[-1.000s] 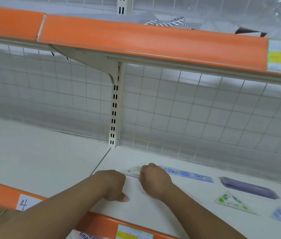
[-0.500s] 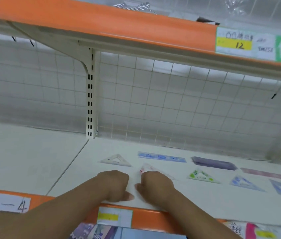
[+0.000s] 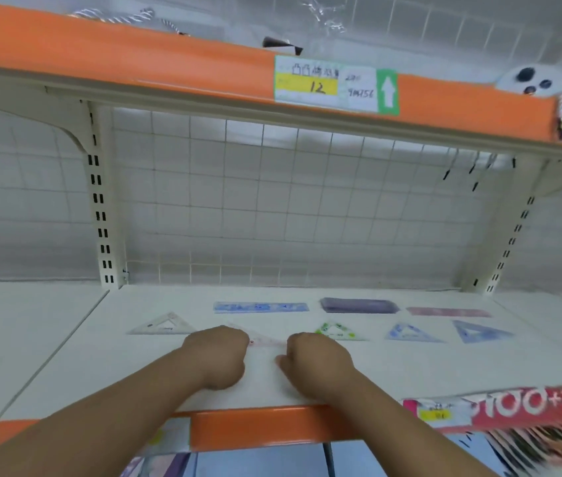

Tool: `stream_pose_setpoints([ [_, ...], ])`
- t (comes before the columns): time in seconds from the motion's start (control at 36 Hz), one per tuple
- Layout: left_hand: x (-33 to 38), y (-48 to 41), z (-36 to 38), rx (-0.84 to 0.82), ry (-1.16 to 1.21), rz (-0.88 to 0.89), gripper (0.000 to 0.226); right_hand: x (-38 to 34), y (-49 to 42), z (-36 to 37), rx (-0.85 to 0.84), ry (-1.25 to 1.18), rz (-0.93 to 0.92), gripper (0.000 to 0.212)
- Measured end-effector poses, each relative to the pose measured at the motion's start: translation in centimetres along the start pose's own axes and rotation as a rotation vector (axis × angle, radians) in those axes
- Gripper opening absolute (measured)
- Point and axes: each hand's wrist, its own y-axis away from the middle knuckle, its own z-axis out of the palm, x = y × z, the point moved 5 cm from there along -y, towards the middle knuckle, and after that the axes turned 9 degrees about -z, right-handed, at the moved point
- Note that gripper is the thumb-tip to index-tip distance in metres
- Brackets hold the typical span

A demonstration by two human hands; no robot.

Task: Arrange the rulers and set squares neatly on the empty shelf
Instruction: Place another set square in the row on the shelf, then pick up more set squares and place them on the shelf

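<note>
On the white shelf (image 3: 445,366) a back row holds a blue ruler (image 3: 260,307), a purple stack of rulers (image 3: 358,305) and a pink ruler (image 3: 448,312). In front lie a clear set square (image 3: 164,325), a green one (image 3: 336,331), a light blue one (image 3: 410,333) and a dark blue one (image 3: 479,330). A pale pink set square (image 3: 267,340) lies flat between my hands. My left hand (image 3: 217,356) is curled over its left end and my right hand (image 3: 317,363) is curled at its right tip. My fingertips are hidden behind the knuckles.
An orange-edged upper shelf with a price label (image 3: 334,85) hangs overhead. A wire grid back panel (image 3: 272,208) closes the rear. The shelf's orange front lip (image 3: 259,428) is under my wrists. Printed booklets (image 3: 531,407) stick out at the lower right.
My hands left the clear set square at the left and came onto the pink one. They have since spread apart to its two ends. The view swung right.
</note>
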Motion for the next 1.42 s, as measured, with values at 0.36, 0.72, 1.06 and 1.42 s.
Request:
stream_pose_setpoints([
  [0.36,18.9,-0.1,-3.0,0.088,0.04,0.141,0.005,15.5,9.0,-5.1,0.076,-0.005,0.167,0.038],
  [0.72,38.7,1.8,-4.6,0.071,0.073,0.251,0.02,31.3,19.6,-9.0,0.023,0.067,0.214,0.037],
  [1.06,49.1,0.6,-5.5,0.07,0.042,0.329,0.016,40.9,24.3,-10.0,0.036,0.048,0.267,0.036],
  [1.42,61.9,-6.7,-8.3,0.103,0.026,0.47,0.03,53.5,24.0,-13.1,0.042,0.109,0.392,0.033],
])
